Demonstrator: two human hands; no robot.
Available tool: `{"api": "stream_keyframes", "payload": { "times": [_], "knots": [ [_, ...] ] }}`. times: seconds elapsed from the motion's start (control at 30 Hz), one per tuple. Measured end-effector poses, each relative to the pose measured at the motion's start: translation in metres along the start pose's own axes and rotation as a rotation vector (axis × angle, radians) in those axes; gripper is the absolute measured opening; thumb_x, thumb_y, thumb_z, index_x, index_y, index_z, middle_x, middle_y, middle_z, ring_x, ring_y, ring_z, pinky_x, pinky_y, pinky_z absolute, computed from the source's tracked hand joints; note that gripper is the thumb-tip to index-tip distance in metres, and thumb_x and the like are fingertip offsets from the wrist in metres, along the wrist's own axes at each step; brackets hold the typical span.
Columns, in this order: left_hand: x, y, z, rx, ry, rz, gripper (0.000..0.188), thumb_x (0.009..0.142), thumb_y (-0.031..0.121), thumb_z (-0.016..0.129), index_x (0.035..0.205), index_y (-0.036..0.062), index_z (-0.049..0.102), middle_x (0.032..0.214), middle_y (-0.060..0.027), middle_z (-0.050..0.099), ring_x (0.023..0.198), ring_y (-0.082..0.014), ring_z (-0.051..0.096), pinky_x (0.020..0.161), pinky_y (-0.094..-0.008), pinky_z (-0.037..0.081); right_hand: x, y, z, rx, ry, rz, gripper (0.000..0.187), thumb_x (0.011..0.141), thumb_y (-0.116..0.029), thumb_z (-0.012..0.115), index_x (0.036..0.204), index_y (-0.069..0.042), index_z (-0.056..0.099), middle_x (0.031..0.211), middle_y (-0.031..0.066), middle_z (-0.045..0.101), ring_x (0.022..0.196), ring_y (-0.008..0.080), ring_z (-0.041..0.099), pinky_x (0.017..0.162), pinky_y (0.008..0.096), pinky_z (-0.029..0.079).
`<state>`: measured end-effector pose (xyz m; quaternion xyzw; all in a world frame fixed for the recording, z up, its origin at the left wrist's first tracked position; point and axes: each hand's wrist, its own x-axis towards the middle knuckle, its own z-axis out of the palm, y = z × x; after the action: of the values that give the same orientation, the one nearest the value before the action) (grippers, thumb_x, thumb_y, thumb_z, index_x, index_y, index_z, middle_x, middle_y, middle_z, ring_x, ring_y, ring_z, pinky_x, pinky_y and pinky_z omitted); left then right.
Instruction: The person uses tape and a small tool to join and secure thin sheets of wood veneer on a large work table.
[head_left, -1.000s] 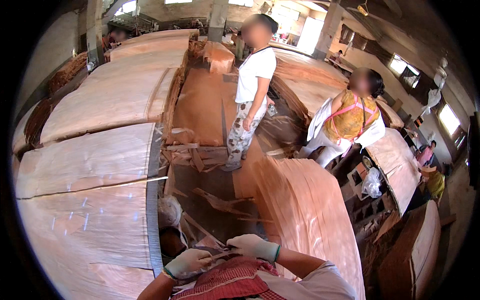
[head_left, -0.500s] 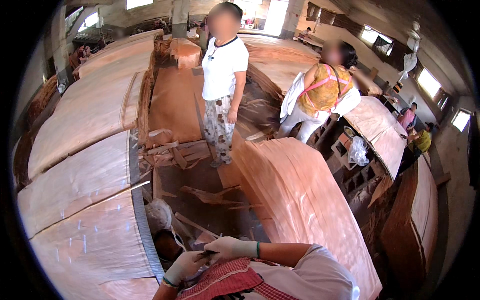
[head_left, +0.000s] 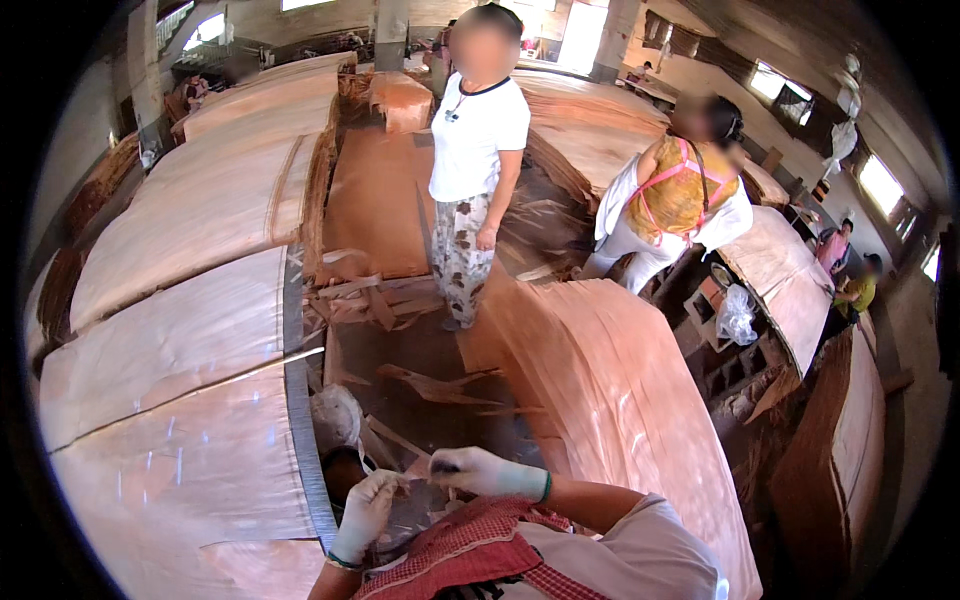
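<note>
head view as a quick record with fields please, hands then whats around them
left hand: gloved in white, raised, grip unclear
right hand: gloved in white, close to the left
clothing: red checked apron
left side: pale sheets, thin stick across them
right side: reddish sheets
ahead: person in white shirt, standing

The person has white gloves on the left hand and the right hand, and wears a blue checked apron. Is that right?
Not quite: the checked apron is red, not blue, as the head view shows. The left hand and right hand do wear white gloves.
</note>
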<state>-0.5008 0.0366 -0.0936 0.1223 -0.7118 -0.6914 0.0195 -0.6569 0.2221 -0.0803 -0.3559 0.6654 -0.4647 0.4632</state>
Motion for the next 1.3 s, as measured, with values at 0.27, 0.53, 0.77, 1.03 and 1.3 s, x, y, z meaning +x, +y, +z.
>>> {"api": "stream_keyframes", "payload": {
  "times": [0.27,0.53,0.77,1.03,1.3],
  "knots": [
    [0.003,0.030,0.025,-0.352,0.044,-0.033,0.027,0.091,0.003,0.060,0.117,-0.0015,0.057,0.104,-0.0053,0.064,0.094,-0.0111,0.060,0.084,-0.0245,0.048,0.007,-0.031,0.021,-0.214,0.309,-0.272,0.022,0.095,-0.016,0.058,0.113,-0.002,0.055,0.093,0.0125,0.064,0.080,0.0200,0.066,0.071,0.0326,0.052],
    [0.009,0.041,0.036,-0.345,0.111,-0.070,0.007,0.089,0.000,0.056,0.086,0.0008,0.062,0.079,-0.0013,0.062,0.071,-0.0083,0.057,0.064,-0.0222,0.047,0.002,-0.018,0.030,-0.169,0.330,-0.217,0.024,0.095,-0.017,0.056,0.116,-0.005,0.053,0.099,0.0187,0.064,0.092,0.0337,0.066,0.078,0.0380,0.051],
    [0.003,0.067,0.055,-0.108,0.078,-0.091,0.015,0.087,0.005,0.052,0.095,-0.0024,0.062,0.083,-0.0042,0.062,0.073,-0.0100,0.056,0.065,-0.0228,0.046,-0.003,-0.004,0.031,-0.247,0.333,-0.310,0.027,0.096,-0.021,0.054,0.119,-0.008,0.050,0.102,0.0199,0.061,0.092,0.0374,0.062,0.078,0.0411,0.049],
    [0.025,0.045,0.061,-0.004,0.027,-0.026,0.015,0.083,0.005,0.060,0.094,-0.0048,0.061,0.078,-0.0031,0.061,0.067,-0.0094,0.056,0.060,-0.0205,0.045,-0.013,0.025,0.030,-0.228,0.400,-0.192,0.034,0.095,-0.023,0.054,0.125,-0.010,0.047,0.100,0.0216,0.062,0.092,0.0411,0.062,0.076,0.0446,0.049],
    [0.031,0.007,0.050,0.053,0.002,0.016,0.013,0.083,0.005,0.061,0.090,-0.0059,0.062,0.079,-0.0038,0.063,0.069,-0.0081,0.055,0.061,-0.0238,0.045,-0.014,0.033,0.034,-0.250,0.414,-0.172,0.035,0.095,-0.024,0.054,0.126,-0.009,0.048,0.104,0.0215,0.063,0.095,0.0407,0.062,0.079,0.0446,0.049]
  ]
}}
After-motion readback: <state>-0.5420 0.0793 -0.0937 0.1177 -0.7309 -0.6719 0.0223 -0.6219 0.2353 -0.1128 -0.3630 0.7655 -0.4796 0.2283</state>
